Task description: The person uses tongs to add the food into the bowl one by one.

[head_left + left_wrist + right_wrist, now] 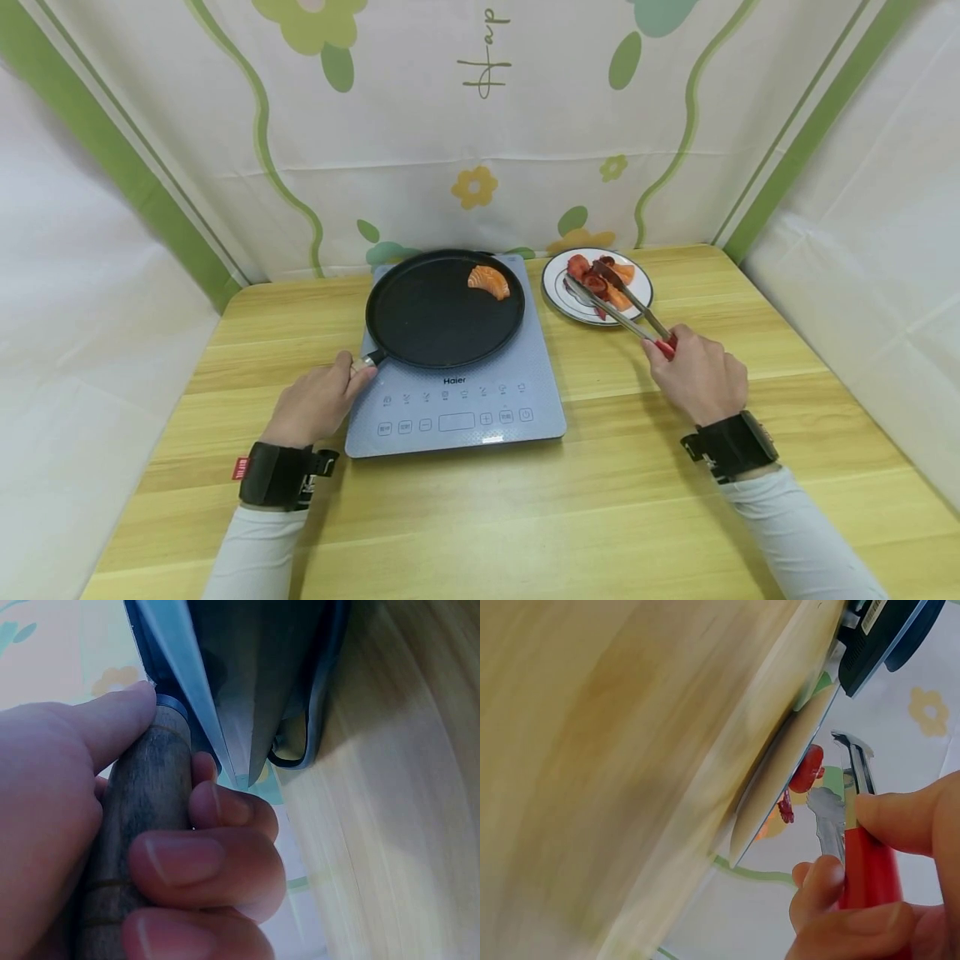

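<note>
A flat black frying pan sits on a grey induction cooktop. Its wooden handle is gripped by my left hand, fingers curled round it. One orange salmon slice lies in the pan at its right side. My right hand holds metal tongs by their red grips. The tongs' tips are spread over a white plate with a dark rim. On that plate lie several salmon pieces and dark red sausage-like pieces; whether the tips touch them I cannot tell.
A light wooden table carries everything. The cooktop's front holds touch buttons and a small display. A white cloth with flowers hangs right behind the pan and plate, and white cloth walls stand at both sides.
</note>
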Available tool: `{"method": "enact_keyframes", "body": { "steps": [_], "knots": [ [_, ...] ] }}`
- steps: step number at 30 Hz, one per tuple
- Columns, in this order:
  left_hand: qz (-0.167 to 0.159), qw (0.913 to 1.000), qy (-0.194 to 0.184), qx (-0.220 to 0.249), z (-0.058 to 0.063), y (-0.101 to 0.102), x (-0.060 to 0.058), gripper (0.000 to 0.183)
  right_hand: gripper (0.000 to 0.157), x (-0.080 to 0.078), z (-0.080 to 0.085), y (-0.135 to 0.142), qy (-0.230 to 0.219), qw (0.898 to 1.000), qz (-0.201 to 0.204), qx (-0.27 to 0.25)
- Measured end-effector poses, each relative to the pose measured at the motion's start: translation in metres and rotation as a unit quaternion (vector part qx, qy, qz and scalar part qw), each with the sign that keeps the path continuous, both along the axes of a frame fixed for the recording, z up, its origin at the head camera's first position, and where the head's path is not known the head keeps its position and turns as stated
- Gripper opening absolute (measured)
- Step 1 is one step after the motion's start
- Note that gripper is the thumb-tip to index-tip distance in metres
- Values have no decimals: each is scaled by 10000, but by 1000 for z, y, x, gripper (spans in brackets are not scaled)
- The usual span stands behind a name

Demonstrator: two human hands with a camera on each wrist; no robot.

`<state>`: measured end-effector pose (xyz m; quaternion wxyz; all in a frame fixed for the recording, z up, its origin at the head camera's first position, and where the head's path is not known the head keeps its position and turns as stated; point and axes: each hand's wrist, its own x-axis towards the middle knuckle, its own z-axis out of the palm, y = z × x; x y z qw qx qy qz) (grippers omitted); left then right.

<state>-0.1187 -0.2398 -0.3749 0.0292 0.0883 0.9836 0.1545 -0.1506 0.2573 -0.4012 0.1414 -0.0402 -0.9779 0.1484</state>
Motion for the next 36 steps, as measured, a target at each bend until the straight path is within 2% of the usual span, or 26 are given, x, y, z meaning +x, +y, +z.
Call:
{"method": "enact_keyframes", "body": {
  "steps": [19, 36],
  "knots": [
    [37, 10000, -37, -3, 0, -1, -1, 43, 49, -3, -5, 3, -232, 9996, 153, 46],
    [39, 10000, -58, 24, -1, -1, -1, 43, 40, -6, -7, 4, -12, 9994, 316, 159]
  ]
}}
